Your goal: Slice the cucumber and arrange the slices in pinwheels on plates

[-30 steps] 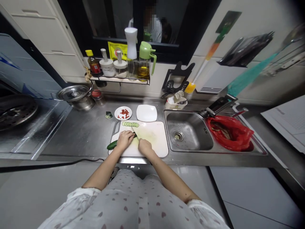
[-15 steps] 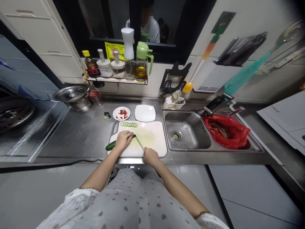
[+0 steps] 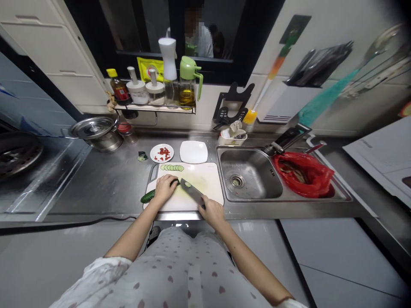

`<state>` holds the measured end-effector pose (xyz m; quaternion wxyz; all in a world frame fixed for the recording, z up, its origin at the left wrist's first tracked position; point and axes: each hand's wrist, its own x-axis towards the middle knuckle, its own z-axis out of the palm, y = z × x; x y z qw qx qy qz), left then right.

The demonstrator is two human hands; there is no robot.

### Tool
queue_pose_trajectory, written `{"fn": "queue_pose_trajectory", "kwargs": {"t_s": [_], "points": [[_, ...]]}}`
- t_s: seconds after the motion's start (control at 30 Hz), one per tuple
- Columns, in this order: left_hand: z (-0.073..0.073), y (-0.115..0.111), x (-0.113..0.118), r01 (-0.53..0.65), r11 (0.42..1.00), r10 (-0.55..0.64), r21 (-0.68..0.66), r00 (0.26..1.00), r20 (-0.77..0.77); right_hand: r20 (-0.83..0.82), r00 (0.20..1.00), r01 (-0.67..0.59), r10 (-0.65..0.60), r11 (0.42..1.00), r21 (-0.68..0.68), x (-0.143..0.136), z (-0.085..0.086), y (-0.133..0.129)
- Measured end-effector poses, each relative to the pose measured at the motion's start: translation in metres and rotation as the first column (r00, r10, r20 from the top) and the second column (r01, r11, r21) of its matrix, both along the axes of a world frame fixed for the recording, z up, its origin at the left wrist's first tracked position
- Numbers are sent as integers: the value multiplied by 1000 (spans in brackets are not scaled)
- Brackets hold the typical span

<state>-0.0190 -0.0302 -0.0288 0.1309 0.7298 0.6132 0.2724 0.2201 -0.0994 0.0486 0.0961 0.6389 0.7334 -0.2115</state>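
Note:
A dark green cucumber (image 3: 148, 196) lies across the left part of the white cutting board (image 3: 210, 179), its middle covered by my left hand (image 3: 165, 188), whose fingers press on it near the cut end. My right hand (image 3: 213, 210) is closed on the handle of a knife (image 3: 193, 193). The blade is tilted flat-side up, just right of the cucumber's end, and one pale slice (image 3: 187, 184) clings to it. Several cucumber slices (image 3: 172, 168) overlap in a row at the board's top left.
Behind the board are a plate with chopped red pieces (image 3: 162, 153) and a white plate (image 3: 193, 152). Green scraps (image 3: 142, 156) lie left of them. On the right is the sink (image 3: 252, 173) with a red bag (image 3: 303, 175); a lidded pot (image 3: 102, 134) stands back left.
The knife has moved off the cucumber's end toward the right and turned its flat side up, showing a slice on the blade. My right hand has shifted slightly right. The view has shifted a little.

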Motion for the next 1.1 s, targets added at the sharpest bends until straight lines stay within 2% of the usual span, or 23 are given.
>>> {"fn": "queue_pose_trajectory", "kwargs": {"t_s": [0.1,0.17,0.33,0.47,0.6,0.73,0.87,0.93,1.03,1.1], "points": [[5,4,3,-50,999,49,16,996,68,31,1000,-6,6,1000,23,0,1,1],[12,6,7,-44,999,43,7,995,93,50,999,-25,23,999,48,0,1,1],[27,8,18,76,994,-75,-78,997,10,70,995,-76,70,993,88,2,-1,0],[30,12,22,160,978,-165,-133,986,-28,79,992,-107,100,990,94,6,-2,-2],[31,16,25,217,959,-220,-182,975,2,92,988,-129,120,987,97,11,-3,-5],[34,18,32,227,943,-215,-242,974,73,98,989,-126,115,985,118,14,-6,-7],[32,20,37,144,958,-102,-250,980,173,100,992,-90,78,988,124,15,-7,-7],[29,23,37,40,961,29,-275,970,242,96,994,-60,48,991,120,16,-7,-8],[23,32,33,-150,931,250,-332,925,285,97,995,11,-20,995,97,18,-9,-7],[20,39,30,-228,906,334,-356,903,271,103,992,65,-72,995,73,20,-11,-6]]}}
